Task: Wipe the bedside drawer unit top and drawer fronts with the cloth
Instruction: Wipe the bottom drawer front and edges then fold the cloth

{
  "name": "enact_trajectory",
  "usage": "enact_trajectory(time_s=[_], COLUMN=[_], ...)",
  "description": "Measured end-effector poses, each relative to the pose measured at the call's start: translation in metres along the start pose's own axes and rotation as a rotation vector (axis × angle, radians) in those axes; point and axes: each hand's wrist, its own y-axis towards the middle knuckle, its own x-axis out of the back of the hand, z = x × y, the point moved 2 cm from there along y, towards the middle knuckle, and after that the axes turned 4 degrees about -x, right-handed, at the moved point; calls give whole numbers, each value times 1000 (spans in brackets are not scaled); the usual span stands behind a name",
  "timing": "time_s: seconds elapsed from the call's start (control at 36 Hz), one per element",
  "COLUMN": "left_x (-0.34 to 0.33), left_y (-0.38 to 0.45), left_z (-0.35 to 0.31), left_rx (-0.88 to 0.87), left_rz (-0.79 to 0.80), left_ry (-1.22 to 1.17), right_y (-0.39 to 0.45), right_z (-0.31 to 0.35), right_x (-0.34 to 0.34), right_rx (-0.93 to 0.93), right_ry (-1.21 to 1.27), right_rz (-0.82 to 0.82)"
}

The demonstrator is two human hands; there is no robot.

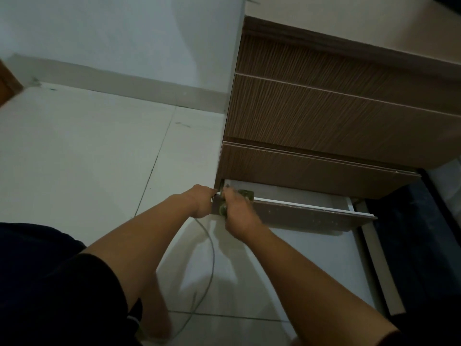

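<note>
The brown wood-grain drawer unit [324, 116] stands against the wall with its pale top [361, 18] at the upper right. Its bottom drawer [311, 216] is pulled partly out, showing a white inside. A greenish cloth [245, 194] lies over the left end of that drawer's front edge. My right hand [239, 211] grips the cloth there, fingers curled over the edge. My left hand [202, 203] holds the drawer front's left corner.
Pale floor tiles [87, 146] spread to the left, with a white wall and skirting behind. A thin cable [212, 248] curves across the floor under my arms. A dark mat [411, 233] lies to the right of the drawer. My dark-clothed knee fills the lower left.
</note>
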Motion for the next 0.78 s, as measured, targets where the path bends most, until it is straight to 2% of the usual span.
enact_trajectory(time_s=[0.11,0.17,0.31,0.56,0.78], left_x=[1,0,0,-7,-10], left_y=[0,0,8,23,30], left_z=[2,4,3,-15,-27], left_rx=[-21,-23,-59,-50,-57], left_rz=[-22,-81,-227,-215,-231], left_ry=[-37,-61,-99,-14,74], right_y=[2,1,1,-4,-19], right_z=[-5,-7,-12,-39,-94], right_x=[-17,-20,-17,-9,11], right_rx=[68,83,113,119,50], right_ry=[-249,-301,-277,-252,-282], right_rz=[35,48,67,2,-45])
